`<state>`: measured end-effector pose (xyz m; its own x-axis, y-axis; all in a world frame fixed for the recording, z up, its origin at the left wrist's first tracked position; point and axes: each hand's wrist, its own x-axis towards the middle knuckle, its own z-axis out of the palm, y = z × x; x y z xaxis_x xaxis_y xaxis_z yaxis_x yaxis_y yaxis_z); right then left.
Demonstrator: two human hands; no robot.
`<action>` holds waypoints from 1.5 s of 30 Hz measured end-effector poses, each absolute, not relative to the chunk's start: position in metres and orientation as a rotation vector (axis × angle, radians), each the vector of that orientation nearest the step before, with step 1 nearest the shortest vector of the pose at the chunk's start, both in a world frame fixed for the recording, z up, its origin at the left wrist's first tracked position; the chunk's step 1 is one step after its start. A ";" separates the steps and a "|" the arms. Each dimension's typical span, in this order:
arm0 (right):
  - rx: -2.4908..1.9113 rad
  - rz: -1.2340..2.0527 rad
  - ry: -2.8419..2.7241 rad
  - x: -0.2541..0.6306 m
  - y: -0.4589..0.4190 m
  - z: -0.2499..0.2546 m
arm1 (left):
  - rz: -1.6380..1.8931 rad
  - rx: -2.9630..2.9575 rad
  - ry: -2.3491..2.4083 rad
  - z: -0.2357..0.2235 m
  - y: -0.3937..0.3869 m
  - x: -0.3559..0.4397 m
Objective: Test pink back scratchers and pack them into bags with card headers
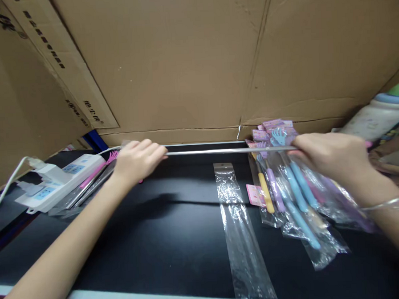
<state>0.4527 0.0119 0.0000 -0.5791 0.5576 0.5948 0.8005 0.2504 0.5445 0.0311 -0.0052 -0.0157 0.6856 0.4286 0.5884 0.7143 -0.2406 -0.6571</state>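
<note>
A thin silver rod [226,151], apparently the shaft of an extended back scratcher, stretches level between my two hands above the black table [178,249]. My left hand [138,159] is closed around its left end, and my right hand [330,160] grips the other. Both ends are mostly covered by my fingers; a bit of pink shows past the right hand. Below the rod lies a clear plastic bag [242,227], flat on the table. Bagged back scratchers [297,193] with yellow, purple and blue handles are piled under and beside my right hand.
At left, a white power strip [67,178] with plugs and cables lies beside pink back scratchers [94,175]. Cardboard [182,70] walls off the back and left. A pale bottle [372,118] with a green top leans at the far right.
</note>
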 end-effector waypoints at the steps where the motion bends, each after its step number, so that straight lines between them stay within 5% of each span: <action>1: -1.290 -1.253 -2.212 0.463 0.015 0.002 | -0.343 -1.851 -0.908 -0.014 -0.003 0.023; 17: -2.136 -0.822 -1.734 0.579 0.069 0.025 | -0.331 -1.561 -0.895 0.008 -0.003 -0.048; 37: -2.239 -0.739 -1.616 0.589 0.073 0.028 | -0.442 -1.715 -1.142 0.010 -0.004 -0.060; 45: -2.125 -1.005 -1.682 0.574 0.063 0.009 | -0.357 -1.711 -1.186 0.003 -0.001 -0.062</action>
